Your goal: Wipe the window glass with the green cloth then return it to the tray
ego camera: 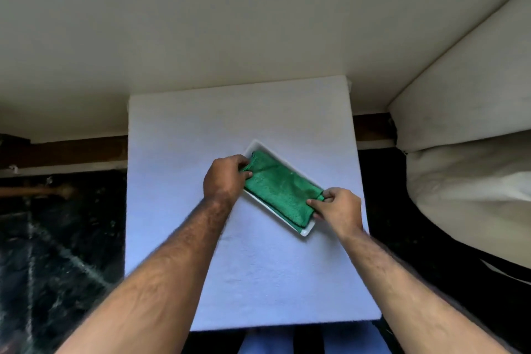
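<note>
A folded green cloth [280, 188] lies in a narrow white tray [305, 231] set diagonally on a white table [258, 267]. My left hand [225, 178] grips the cloth's upper-left end, fingers curled over it. My right hand [337, 208] pinches the cloth's lower-right end between thumb and fingers. Both hands rest at the tray's ends. No window glass shows in this view.
A cream wall [230, 37] rises behind the table. A large cream cushion [471, 152] sits at the right. Dark patterned floor [57, 238] lies on both sides of the table, with a wooden skirting strip [71, 149] at the left.
</note>
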### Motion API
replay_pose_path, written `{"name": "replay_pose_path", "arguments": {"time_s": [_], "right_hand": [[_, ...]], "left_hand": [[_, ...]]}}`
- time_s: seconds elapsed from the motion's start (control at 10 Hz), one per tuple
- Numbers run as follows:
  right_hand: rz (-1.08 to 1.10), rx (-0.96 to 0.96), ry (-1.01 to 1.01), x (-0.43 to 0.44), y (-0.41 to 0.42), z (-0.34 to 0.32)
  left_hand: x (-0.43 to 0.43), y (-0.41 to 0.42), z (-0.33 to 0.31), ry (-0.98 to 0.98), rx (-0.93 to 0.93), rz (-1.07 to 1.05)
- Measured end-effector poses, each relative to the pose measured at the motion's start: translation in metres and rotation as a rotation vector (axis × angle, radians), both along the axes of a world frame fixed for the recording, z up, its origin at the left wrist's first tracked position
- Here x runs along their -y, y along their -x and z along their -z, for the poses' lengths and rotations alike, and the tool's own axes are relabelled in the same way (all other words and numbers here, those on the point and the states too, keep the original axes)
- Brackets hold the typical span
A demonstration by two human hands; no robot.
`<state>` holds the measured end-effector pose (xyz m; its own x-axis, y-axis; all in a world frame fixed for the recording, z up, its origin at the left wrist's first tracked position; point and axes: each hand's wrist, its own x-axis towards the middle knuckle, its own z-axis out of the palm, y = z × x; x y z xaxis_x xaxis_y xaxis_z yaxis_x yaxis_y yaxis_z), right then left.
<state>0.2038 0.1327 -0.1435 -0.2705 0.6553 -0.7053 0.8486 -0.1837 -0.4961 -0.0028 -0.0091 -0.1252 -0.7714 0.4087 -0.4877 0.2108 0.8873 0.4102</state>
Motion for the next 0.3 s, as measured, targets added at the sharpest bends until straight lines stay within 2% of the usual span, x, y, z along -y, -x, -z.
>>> {"name": "replay_pose_path", "arguments": {"time_s": [0.1,0.2,0.3], "right_hand": [[-0.232,0.173,-0.169,0.003,0.006,-0.007],[-0.477,0.300,-0.349,-0.002,0.015,-0.017],[-0.670,0.244,-0.464,-0.012,0.026,-0.036]], "left_hand": [[0.000,-0.003,0.007,0.081,-0.138,0.169],[-0.002,-0.003,0.006,0.073,-0.252,0.266],[-0.005,-0.002,-0.007,0.085,-0.343,0.366]]}}
